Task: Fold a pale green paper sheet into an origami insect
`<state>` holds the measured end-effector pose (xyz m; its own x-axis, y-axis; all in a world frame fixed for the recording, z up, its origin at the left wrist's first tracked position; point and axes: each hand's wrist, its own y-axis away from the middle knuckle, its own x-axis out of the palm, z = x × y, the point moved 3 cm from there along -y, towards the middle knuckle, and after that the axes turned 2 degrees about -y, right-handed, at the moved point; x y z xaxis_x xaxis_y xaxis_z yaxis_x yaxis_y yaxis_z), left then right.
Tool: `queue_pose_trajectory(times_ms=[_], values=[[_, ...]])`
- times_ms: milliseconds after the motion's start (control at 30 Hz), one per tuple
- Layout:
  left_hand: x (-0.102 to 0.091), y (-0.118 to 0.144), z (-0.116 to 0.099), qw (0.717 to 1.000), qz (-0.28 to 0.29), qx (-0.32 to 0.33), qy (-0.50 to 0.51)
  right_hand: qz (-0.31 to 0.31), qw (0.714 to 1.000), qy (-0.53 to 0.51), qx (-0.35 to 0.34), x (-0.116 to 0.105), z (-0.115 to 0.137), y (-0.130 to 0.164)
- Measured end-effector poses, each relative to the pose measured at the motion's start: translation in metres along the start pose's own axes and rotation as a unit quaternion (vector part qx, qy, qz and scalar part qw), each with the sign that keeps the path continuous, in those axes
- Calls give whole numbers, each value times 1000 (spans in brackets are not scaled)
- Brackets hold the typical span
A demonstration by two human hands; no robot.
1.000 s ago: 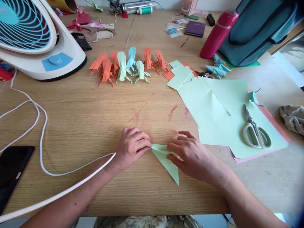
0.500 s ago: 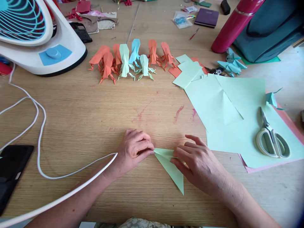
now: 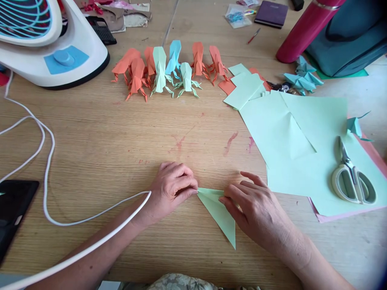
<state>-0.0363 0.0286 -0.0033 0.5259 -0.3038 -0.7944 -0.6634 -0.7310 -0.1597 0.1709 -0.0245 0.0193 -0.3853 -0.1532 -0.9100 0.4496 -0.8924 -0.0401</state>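
A pale green sheet of origami paper (image 3: pixel 222 215), folded to a triangle, lies on the wooden table with one point toward me. My left hand (image 3: pixel 175 185) pinches its left corner between thumb and fingers. At the upper right edge, my right hand (image 3: pixel 254 201) grips the paper between thumb and index finger, its other fingers curled and the little finger raised. The right-hand fingers cover part of the fold. A white cable (image 3: pixel 121 225) crosses over my left forearm.
Several folded paper figures, such as an orange one (image 3: pixel 137 78), stand at the back. Green sheets (image 3: pixel 290 177) with scissors (image 3: pixel 352 177) on top lie right. A fan (image 3: pixel 69 60) and phone (image 3: pixel 18 213) are left; a pink bottle (image 3: pixel 305 34) and bag (image 3: pixel 347 40) stand back right.
The view has shifted slightly. Both hands keep their grip on the green paper; the upper fold by the right fingers now lies flatter.
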Motion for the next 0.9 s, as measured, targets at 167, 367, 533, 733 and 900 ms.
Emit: queue_pose_trajectory(times_ms=[167,367,533,733,900], values=[[-1,1,-1,1000,7,-6,4,-12,1000,-9,14,0,1,0],[-2,1,-3,1000,17,10,-12,-25,1000,-16,6,0,0,1],[-7,2,-1,1000,17,11,12,-32,999,-15,-1,2,-1,2],[-9,2,-2,999,15,-1,33,-32,999,-8,-6,1,0,2],[-8,-1,-5,1000,14,-6,19,-31,999,-9,-6,0,0,2]])
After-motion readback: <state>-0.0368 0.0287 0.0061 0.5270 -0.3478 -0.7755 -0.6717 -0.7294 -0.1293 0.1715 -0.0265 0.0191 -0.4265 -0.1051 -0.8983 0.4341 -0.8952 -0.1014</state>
